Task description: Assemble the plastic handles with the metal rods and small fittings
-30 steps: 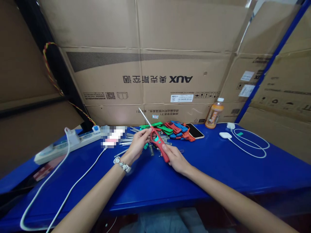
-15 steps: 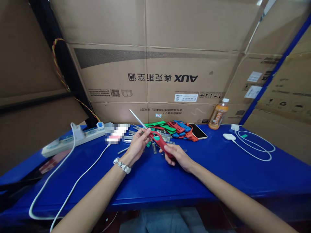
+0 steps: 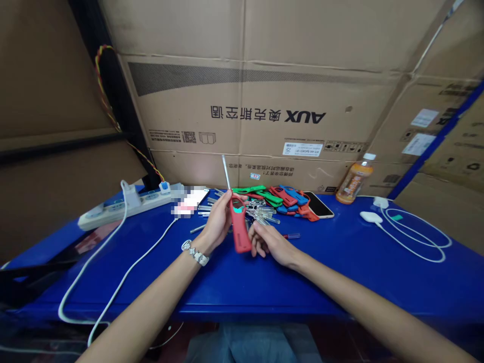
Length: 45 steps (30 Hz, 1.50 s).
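I hold a red long-neck lighter (image 3: 239, 227) over the blue table (image 3: 340, 272); its thin metal tube points up and slightly left. My left hand (image 3: 218, 224), with a watch on the wrist, is closed around the lighter's upper body near the base of the tube. My right hand (image 3: 266, 242) has its fingers curled against the lower end of the red handle. Just behind the hands lie a pile of green, red and blue lighter shells (image 3: 282, 198) and several loose metal tubes (image 3: 260, 216).
A phone (image 3: 320, 205) and an orange drink bottle (image 3: 354, 181) stand at the back right, a white charger with coiled cable (image 3: 412, 229) further right. A power strip (image 3: 124, 206) with a white cable (image 3: 113, 287) lies at the left. Cardboard boxes (image 3: 264, 101) wall the back.
The lighter has swung from a slanted pose to nearly upright, its tube now pointing up. My right hand has slid to the handle's lower end. My view has shifted left.
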Available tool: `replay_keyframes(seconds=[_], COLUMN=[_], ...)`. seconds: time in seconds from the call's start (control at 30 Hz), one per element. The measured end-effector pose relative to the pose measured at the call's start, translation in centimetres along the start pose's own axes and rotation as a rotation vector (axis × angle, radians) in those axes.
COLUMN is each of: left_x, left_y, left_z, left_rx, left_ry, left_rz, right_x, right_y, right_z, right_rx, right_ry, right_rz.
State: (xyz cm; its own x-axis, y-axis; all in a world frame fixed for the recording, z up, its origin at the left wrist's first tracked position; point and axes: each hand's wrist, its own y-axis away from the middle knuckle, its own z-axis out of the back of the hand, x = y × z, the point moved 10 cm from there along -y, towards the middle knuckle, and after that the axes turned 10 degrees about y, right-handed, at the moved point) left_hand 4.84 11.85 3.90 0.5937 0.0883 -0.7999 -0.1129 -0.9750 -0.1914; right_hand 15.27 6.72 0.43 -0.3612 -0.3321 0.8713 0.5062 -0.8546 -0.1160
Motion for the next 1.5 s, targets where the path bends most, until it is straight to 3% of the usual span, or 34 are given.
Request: replay_keyframes(seconds=[0.17, 0.3, 0.5, 0.63, 0.7, 0.83, 1.0, 1.2, 1.5], left_x=[-2.7, -4.4, -4.6, -4.2, -4.1, -3.6, -2.9, -2.6, -2.2], left_y=[-0.6, -0.2, 0.5, 1.3, 1.7, 2.3, 3.0, 3.4, 3.9], left_z=[0.8, 1.1, 0.7, -0.6, -1.3, -2.3, -2.5, -1.8, -1.8], left_rx=[0.093, 0.177, 0.299, 0.380, 0.408, 0.456, 0.511, 0.512, 0.515], left_ry=[-0.261, -0.538, -1.006, -1.262, -1.345, -1.436, -1.513, -1.562, -1.617], left_rz=[-0.006, -0.092, -0.282, -0.392, -0.424, -0.444, -0.417, -0.362, -0.325], right_x=[1.1, 2.4, 2.3, 1.8, 0.7, -2.8, -3.7, -3.0, -1.9], right_y=[-2.3, -4.7, -6.1, -5.5, -4.7, -2.7, -0.1, 0.3, 0.1], right_z=[4.1, 2.6, 0.2, 2.2, 4.5, 7.4, 10.1, 10.5, 10.9], right_rx=[-0.258, -0.216, -0.165, -0.253, -0.313, -0.287, -0.400, -0.443, -0.473], right_ry=[0.686, 1.013, 1.162, 0.946, 0.619, -0.194, -0.681, -0.736, -0.343], right_rz=[-0.013, 0.117, 0.153, 0.109, 0.051, -0.074, -0.055, 0.011, 0.132])
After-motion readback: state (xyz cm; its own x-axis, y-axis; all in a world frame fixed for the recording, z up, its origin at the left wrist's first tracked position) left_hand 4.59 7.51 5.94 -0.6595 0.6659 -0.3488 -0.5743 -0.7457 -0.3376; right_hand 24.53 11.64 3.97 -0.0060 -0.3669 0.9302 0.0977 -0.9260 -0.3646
